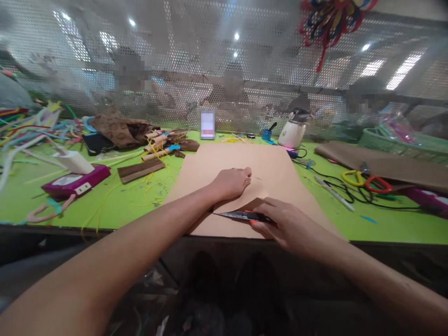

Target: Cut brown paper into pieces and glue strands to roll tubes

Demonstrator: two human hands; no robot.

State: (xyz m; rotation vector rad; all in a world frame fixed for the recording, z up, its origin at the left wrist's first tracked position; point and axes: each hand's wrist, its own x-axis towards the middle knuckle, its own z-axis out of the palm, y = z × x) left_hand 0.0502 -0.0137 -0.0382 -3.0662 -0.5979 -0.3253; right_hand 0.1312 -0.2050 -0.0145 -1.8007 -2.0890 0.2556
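A large sheet of tan paper (241, 163) lies on the green table in front of me, reaching the near edge. My left hand (231, 183) rests on the sheet with its fingers curled, pressing it down. My right hand (285, 223) is closed round a pair of scissors (241, 215) with orange handles. The dark blades point left and sit in the paper near its front edge, where a flap of the sheet lifts.
Right of the sheet lie yellow and red scissors (367, 179), a pen, black cables and a brown sheet. A white glue gun (293, 130) stands behind. At left are a magenta box (75, 182), paper rolls and pipe cleaners. A mesh screen runs along the back.
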